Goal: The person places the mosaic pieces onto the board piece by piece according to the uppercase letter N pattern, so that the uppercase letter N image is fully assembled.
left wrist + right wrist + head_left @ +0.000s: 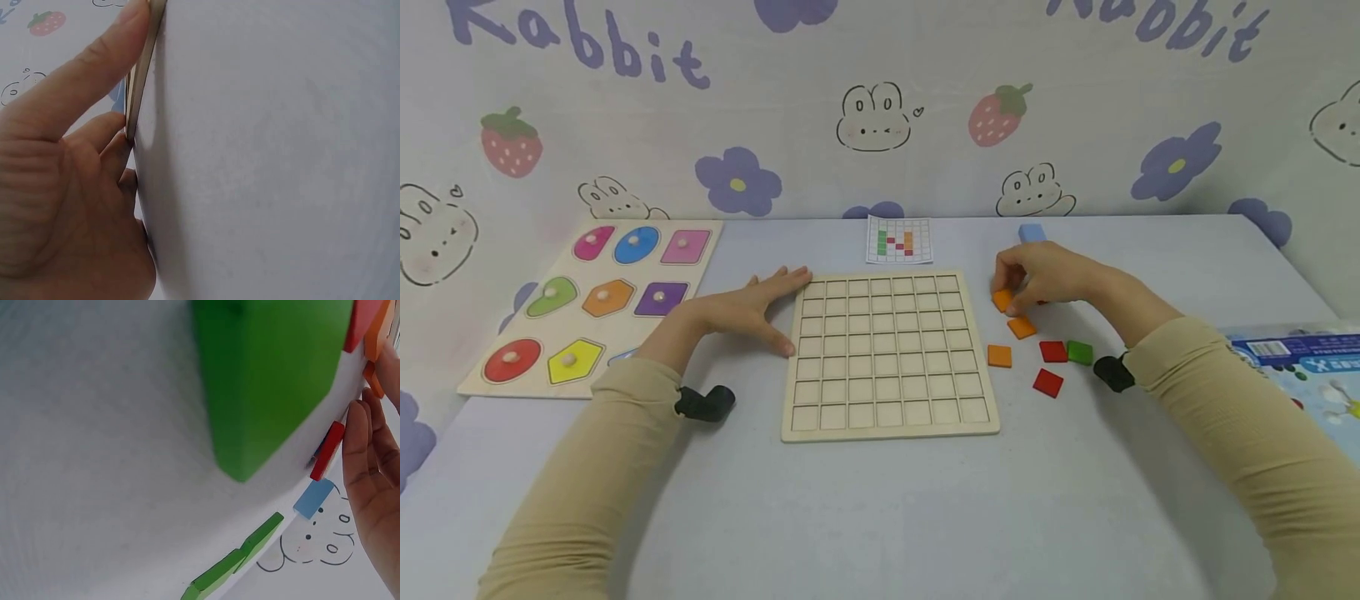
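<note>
A square wooden grid board (891, 435) with bare cells lies in the middle of the table. My left hand (741, 317) is spread along its left edge, thumb and fingertips touching the rim; in the left wrist view the thumb (94, 75) lies against the board's side. To the right of the board, my right hand (1052, 273) pinches an orange tile (1002, 300) between thumb and fingers, low over the table. Another orange tile (1022, 327) lies just below the fingertips, and a third orange tile (999, 356) sits near the board's right edge.
Red tiles (1048, 382) and a green tile (1079, 352) lie nearer me; more green tiles (219, 572) show in the right wrist view. Behind stand a pattern card (899, 241) and a blue block (1032, 233). A shape puzzle (572, 292) lies left, a blue package (1311, 367) right.
</note>
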### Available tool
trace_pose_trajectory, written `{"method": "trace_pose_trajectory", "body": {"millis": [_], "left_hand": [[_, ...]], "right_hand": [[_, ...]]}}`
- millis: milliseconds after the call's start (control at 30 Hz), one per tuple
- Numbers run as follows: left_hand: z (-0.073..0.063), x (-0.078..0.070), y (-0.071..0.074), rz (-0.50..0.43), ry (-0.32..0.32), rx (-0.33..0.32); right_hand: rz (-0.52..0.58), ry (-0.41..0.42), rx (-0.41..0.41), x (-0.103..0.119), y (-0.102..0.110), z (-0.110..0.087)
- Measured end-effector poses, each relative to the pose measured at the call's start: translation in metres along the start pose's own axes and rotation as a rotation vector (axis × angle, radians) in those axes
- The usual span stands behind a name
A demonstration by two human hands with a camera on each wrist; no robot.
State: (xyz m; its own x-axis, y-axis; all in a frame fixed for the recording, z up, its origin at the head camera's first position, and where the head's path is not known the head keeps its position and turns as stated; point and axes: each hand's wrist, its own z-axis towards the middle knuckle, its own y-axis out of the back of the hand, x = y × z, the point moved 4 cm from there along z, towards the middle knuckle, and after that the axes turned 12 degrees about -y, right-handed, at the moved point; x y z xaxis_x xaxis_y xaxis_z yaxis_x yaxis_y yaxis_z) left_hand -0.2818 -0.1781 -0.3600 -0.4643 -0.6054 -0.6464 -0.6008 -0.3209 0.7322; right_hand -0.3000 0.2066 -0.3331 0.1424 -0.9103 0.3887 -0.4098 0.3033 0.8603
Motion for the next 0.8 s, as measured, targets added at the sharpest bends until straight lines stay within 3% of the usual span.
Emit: {"method": "trace_pose_trajectory", "body": {"millis": [400,800], "left_hand": [[-0.002,0.002,-0.001,-0.011,0.001,-0.007],[-0.001,0.006,-0.002,-0.014,-0.006,-0.013]], "right_hand": [[0.012,-0.035,-0.008,0.005,0.005,0.0],[0.158,0.055,0.011,0.04,0.012,0.002]]}}
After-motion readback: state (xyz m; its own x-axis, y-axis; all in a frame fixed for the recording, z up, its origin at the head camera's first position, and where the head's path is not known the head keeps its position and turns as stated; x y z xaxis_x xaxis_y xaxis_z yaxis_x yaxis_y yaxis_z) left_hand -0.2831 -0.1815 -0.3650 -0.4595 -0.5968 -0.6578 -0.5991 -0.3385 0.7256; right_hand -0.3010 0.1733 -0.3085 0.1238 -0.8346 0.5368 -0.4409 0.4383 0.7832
